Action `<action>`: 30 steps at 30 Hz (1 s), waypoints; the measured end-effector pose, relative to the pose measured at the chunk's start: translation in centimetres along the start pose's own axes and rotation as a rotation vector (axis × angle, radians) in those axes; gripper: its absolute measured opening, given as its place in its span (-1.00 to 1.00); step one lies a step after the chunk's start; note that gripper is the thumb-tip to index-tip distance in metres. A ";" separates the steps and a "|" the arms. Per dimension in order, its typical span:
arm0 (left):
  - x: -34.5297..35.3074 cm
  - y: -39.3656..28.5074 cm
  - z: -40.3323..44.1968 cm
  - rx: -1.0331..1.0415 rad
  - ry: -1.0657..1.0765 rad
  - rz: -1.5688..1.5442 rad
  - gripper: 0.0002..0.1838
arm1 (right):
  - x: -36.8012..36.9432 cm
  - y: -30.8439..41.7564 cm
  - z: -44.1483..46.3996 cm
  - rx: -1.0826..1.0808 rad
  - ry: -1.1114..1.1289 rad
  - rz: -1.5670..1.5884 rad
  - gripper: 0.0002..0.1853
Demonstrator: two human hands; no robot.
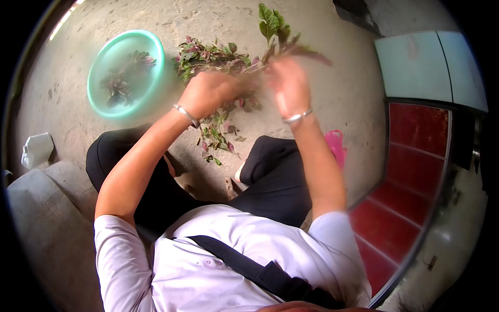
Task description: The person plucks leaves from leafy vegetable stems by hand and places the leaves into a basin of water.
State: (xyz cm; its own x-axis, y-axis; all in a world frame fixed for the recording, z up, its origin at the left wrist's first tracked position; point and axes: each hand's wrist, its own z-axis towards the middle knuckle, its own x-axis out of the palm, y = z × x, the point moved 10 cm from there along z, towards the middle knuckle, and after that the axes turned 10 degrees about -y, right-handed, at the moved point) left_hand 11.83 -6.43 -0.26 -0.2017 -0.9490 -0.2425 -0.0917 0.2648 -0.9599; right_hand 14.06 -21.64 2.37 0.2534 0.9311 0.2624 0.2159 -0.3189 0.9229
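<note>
My left hand point(215, 92) is over the near side of a pile of leafy greens point(208, 57) with green and purple leaves. Its fingers are curled and pointing right, blurred by motion, and what they pinch is hidden. My right hand point(289, 86) is raised just to the right, also blurred, with its fingers closed around a leafy stem point(275, 26). Broad green leaves stand up from that stem and a purplish one points right. Loose leaves point(215, 138) lie scattered on the floor below my hands.
A pale green plastic basin point(161, 57) with some leaves inside stands left of the pile. At the right are red tiles point(418, 127) beneath a pale cabinet point(416, 65). A pink object point(336, 145) lies beside my right forearm, and a white container point(37, 151) is at far left.
</note>
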 end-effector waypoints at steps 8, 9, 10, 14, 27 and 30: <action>-0.9 4.6 -0.1 -0.419 -0.225 -0.753 -0.83 | 1.1 0.5 -1.6 -0.198 -0.044 0.024 -0.94; -0.8 5.3 0.0 -0.431 -0.241 -0.840 -0.83 | 1.1 0.5 -1.7 -0.221 -0.048 -0.006 -0.95; -1.3 6.7 -0.1 -0.498 -0.326 -0.891 -0.83 | 0.8 0.9 -1.5 -0.318 -0.046 -0.047 -0.95; -3.7 8.1 -0.5 -0.450 -0.382 -0.810 -0.85 | -0.8 3.2 -0.3 -0.329 -0.068 0.058 -0.93; -2.5 1.1 -1.1 0.164 -0.254 -0.229 -0.71 | 0.2 1.5 -0.1 -0.125 0.078 0.067 -0.90; -2.7 -0.9 -0.9 0.111 -0.246 -0.271 -0.74 | 1.0 0.8 -0.5 -0.050 0.089 0.072 -0.89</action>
State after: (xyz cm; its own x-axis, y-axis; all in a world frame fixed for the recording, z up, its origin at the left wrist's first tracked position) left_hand 11.55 -4.01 1.42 0.0571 -0.9983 0.0088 -0.0008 -0.0089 -1.0000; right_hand 14.03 -20.87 3.48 0.1814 0.9189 0.3504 0.1525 -0.3783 0.9130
